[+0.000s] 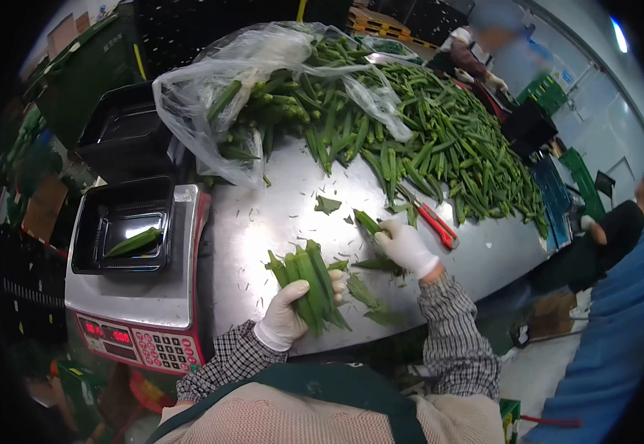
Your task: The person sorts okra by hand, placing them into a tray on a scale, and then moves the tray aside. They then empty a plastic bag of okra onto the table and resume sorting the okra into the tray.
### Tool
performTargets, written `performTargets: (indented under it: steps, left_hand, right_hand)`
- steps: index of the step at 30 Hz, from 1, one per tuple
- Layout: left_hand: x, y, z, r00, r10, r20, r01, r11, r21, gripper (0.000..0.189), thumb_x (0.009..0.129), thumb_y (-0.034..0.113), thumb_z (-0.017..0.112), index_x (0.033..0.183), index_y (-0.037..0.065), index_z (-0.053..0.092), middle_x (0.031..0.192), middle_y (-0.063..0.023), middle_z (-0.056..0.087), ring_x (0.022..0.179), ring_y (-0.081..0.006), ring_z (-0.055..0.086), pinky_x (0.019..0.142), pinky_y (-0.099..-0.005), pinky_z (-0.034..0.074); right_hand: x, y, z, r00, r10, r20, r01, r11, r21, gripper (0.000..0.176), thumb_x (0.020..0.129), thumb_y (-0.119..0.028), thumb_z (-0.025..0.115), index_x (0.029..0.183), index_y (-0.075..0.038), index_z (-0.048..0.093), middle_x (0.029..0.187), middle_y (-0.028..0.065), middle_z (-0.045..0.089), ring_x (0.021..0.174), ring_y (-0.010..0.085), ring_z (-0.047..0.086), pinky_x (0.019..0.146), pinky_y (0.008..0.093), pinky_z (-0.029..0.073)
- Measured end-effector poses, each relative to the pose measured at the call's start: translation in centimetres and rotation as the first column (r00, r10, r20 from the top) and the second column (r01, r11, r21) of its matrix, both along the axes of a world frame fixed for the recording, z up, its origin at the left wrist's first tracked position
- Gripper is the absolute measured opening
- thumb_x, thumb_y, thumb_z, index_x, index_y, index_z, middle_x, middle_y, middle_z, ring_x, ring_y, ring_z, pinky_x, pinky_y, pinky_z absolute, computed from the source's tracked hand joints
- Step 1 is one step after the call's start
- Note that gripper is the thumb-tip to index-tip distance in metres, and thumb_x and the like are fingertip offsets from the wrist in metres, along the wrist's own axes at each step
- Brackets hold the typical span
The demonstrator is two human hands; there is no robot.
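Note:
My left hand [290, 311], in a white glove, is closed around a bunch of okra pods [309, 277] held over the steel table [244, 244]. In my gloved right hand [405, 248] is a single okra pod [367, 222], pinched by the fingers. Beneath that hand, another pod and some leaf scraps [370, 300] lie on the metal. Red-handled pruning shears [437, 225] rest just beyond my right hand. To the left, a black plastic tray [85, 244] sits on a digital scale [129, 296], with one okra pod [134, 242] inside it.
A large okra heap [448, 140] covers the table's far right, beside a clear plastic bag [189, 89] partly over more okra. Stacked black trays [126, 133] stand behind the scale. A co-worker [477, 52] is at the far side; another person's arm [618, 229] shows at right.

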State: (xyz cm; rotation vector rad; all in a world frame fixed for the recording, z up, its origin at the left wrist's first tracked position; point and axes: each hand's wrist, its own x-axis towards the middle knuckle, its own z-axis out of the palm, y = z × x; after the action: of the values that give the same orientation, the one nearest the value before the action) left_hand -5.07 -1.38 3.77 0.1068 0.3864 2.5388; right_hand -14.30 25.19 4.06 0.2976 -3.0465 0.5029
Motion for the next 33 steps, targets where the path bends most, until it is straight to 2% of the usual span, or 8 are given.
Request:
performTargets:
  steps: [3,7,11,15,19,26,30,33]
  left_hand:
    - [0.1,0.0,0.1,1.0,0.006,0.01,-0.006,1.0,-0.012,0.052,0.084,0.021,0.053,0.125,-0.01,0.041,0.122,-0.0226,0.052,0.106,-0.029,0.057,0.097,-0.0426,0.045]
    - [0.3,-0.1,0.1,1.0,-0.008,-0.004,0.008,1.0,0.003,0.051,0.085,0.02,0.052,0.125,-0.01,0.041,0.122,-0.0228,0.052,0.106,-0.0288,0.057,0.096,-0.041,0.046]
    - [0.1,-0.3,0.3,1.0,0.013,0.016,-0.013,1.0,0.015,0.053,0.085,0.02,0.052,0.126,-0.01,0.04,0.124,-0.0234,0.05,0.108,-0.0296,0.056,0.096,-0.0418,0.045]
    - [0.0,-0.1,1.0,0.996,0.044,0.08,-0.046,0.999,0.02,0.053,0.084,0.019,0.053,0.127,-0.009,0.039,0.125,-0.0234,0.05,0.109,-0.0305,0.055,0.096,-0.0422,0.045]
    - [0.1,0.1,1.4,0.985,0.051,0.166,-0.071,0.991,0.112,0.051,0.084,0.017,0.052,0.126,-0.008,0.04,0.126,-0.023,0.049,0.112,-0.0309,0.054,0.097,-0.0419,0.045]
    - [0.0,-0.2,-0.9,0.991,0.081,0.106,-0.084,0.996,0.023,0.057,0.082,0.019,0.054,0.131,-0.005,0.035,0.131,-0.0246,0.043,0.123,-0.0357,0.043,0.105,-0.0466,0.036]
    - [0.1,0.2,0.4,0.989,-0.029,0.144,0.006,0.987,0.159,0.062,0.082,0.023,0.055,0.133,-0.004,0.032,0.131,-0.0257,0.043,0.123,-0.0369,0.043,0.104,-0.0511,0.035]
    - [0.0,0.1,0.4,0.991,-0.024,0.133,0.005,0.99,0.138,0.064,0.083,0.025,0.055,0.134,-0.005,0.031,0.131,-0.026,0.042,0.123,-0.0364,0.043,0.104,-0.0526,0.035]
  right_hand:
    - [0.8,-1.5,5.9,0.98,-0.107,0.167,0.187,0.783,-0.594,0.026,0.089,-0.015,0.05,0.105,0.001,0.062,0.073,0.0039,0.062,0.061,0.0099,0.054,0.057,0.0249,0.045]
    - [0.8,-2.1,4.4,0.92,-0.019,0.391,0.181,0.906,-0.383,0.031,0.094,-0.019,0.043,0.113,0.001,0.057,0.077,0.0059,0.062,0.057,0.0097,0.053,0.053,0.0216,0.042]
    - [3.1,-2.9,4.4,0.858,0.243,0.453,0.418,0.185,-0.89,0.029,0.094,-0.022,0.044,0.111,-0.001,0.056,0.076,0.0027,0.058,0.053,0.0092,0.047,0.049,0.0227,0.04]
    - [5.4,-5.1,4.5,0.791,0.411,0.453,0.538,-0.115,-0.835,0.027,0.096,-0.024,0.044,0.105,-0.001,0.057,0.072,0.001,0.054,0.051,0.0082,0.043,0.048,0.0208,0.037]
    - [6.6,-6.6,4.7,0.777,0.439,0.451,0.506,-0.01,-0.862,0.028,0.094,-0.023,0.045,0.107,-0.002,0.057,0.072,0.0004,0.056,0.05,0.0067,0.042,0.046,0.0185,0.035]
    - [9.3,-9.4,4.5,0.981,0.195,0.011,-0.164,0.851,-0.499,0.032,0.088,-0.008,0.055,0.12,0.001,0.055,0.081,0.0071,0.065,0.067,0.0094,0.06,0.059,0.0227,0.048]
    - [7.1,-6.4,4.7,0.997,-0.081,-0.006,0.06,0.782,-0.621,0.027,0.083,-0.008,0.061,0.109,0.0,0.061,0.077,0.0104,0.064,0.068,0.0143,0.062,0.062,0.0264,0.049]
    - [3.0,-0.8,1.7,0.959,-0.148,-0.243,0.144,0.989,-0.034,0.025,0.078,-0.016,0.063,0.098,-0.001,0.063,0.082,0.0171,0.064,0.071,0.0291,0.063,0.066,0.0336,0.05]
